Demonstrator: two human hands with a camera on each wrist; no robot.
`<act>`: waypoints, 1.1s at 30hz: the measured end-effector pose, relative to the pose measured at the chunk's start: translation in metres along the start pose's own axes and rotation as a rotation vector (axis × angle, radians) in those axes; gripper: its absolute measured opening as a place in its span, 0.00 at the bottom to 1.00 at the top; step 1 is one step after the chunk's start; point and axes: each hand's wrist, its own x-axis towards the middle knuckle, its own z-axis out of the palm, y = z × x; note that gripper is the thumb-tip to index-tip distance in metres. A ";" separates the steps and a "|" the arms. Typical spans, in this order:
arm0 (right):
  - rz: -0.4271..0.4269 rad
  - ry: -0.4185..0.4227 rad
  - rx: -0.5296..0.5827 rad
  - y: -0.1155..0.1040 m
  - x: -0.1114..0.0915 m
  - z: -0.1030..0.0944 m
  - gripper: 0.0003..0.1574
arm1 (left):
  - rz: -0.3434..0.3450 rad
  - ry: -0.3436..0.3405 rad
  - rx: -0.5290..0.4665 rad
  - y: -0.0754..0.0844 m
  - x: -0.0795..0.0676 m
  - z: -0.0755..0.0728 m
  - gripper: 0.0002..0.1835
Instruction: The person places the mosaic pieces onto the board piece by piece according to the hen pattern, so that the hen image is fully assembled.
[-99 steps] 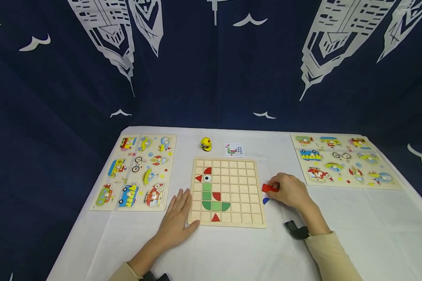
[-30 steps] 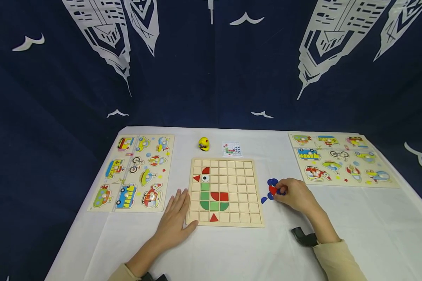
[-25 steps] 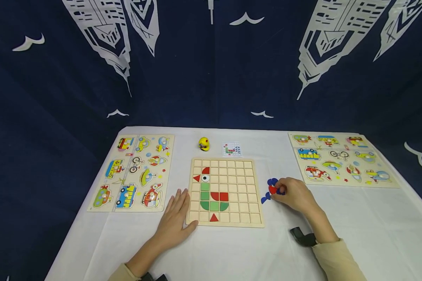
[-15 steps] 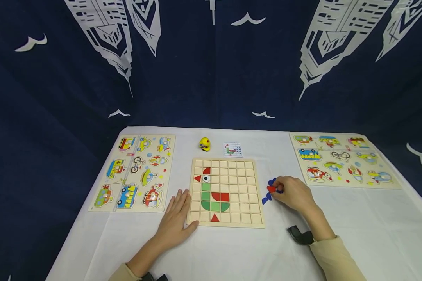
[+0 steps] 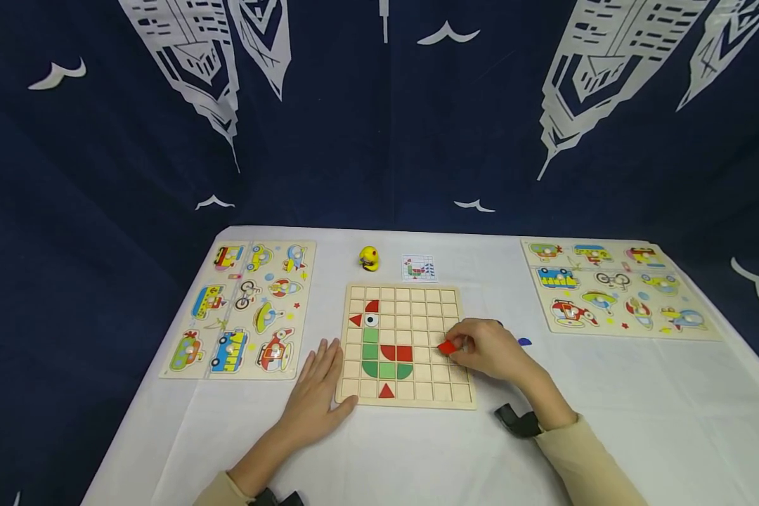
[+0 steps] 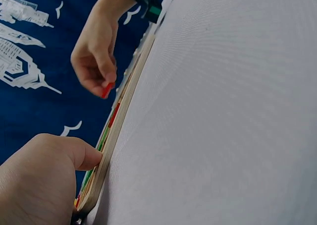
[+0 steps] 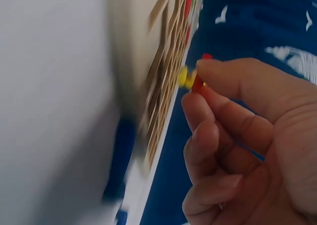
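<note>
Red piece [image 5: 446, 348] has moved from beside the blue pieces [image 5: 525, 341] to above the board [image 5: 425, 393], pinched in my right hand [image 5: 490, 348]. Left hand [image 5: 313, 397]: fingers straight, thumb on the board's edge (steady enough, I'd say). Best to lower the piece level, square to a cell; ribs could catch a tilted edge. Red square [image 5: 404, 353] lies left of it; duck [image 5: 369, 258] and card [image 5: 419, 268] sit beyond the board. Right hand partly hides the blue pieces.

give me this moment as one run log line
right grip: pinches red tile above wooden grid board | left grip: rests at board's left edge | blue tile: on white tablecloth
</note>
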 end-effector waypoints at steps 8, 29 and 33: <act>-0.078 -0.141 -0.057 -0.018 0.018 0.015 0.12 | 0.004 -0.009 -0.001 0.001 0.000 0.001 0.46; -0.122 -0.051 -0.102 -0.020 0.025 0.023 0.13 | -0.008 -0.011 -0.005 0.000 0.000 -0.001 0.46; -0.126 -0.053 -0.085 -0.020 0.024 0.023 0.13 | -0.007 -0.008 -0.004 0.000 0.000 -0.001 0.46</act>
